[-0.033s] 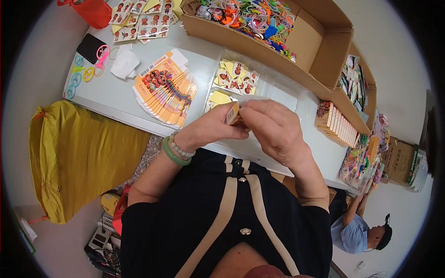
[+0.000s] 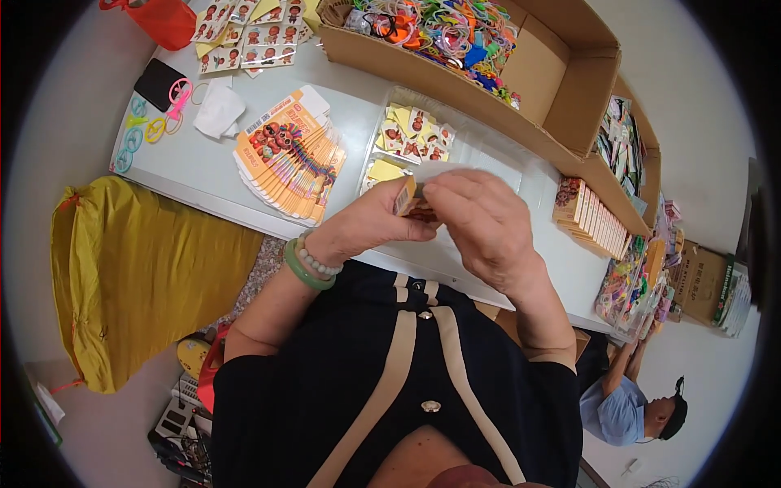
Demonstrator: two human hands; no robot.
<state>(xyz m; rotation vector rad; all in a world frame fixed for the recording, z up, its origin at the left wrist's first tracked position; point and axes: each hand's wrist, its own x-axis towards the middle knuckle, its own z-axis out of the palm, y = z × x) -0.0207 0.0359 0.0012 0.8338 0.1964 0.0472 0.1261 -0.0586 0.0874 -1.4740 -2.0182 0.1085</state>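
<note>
My left hand (image 2: pixel 368 225) is closed round a small orange printed carton (image 2: pixel 403 200), above the table's near edge. A green bangle and a beaded bracelet circle that wrist. Against the carton's upper end, the fingers of my right hand (image 2: pixel 486 226) are pinched together. A whitish thin piece (image 2: pixel 429 168) shows behind these fingers; whether it is a carton flap or a separate sheet I cannot tell. Just beyond my hands stands a clear tray (image 2: pixel 450 130) with small character cards (image 2: pixel 413 134). To the left, flat orange cartons (image 2: pixel 293 154) lie fanned out.
A cardboard box (image 2: pixel 545 73) of colourful cords stands at the back. Filled cartons (image 2: pixel 590 218) line up at right, near bagged trinkets (image 2: pixel 622 289). Sticker sheets (image 2: pixel 252 37), a black phone-like slab (image 2: pixel 159 85) and plastic glasses-shaped rings (image 2: pixel 130 140) lie left. A person (image 2: pixel 622 407) is at lower right.
My right hand has shifted slightly at the carton's end, and more of the whitish piece shows above its fingers. My left hand stays nearly in place.
</note>
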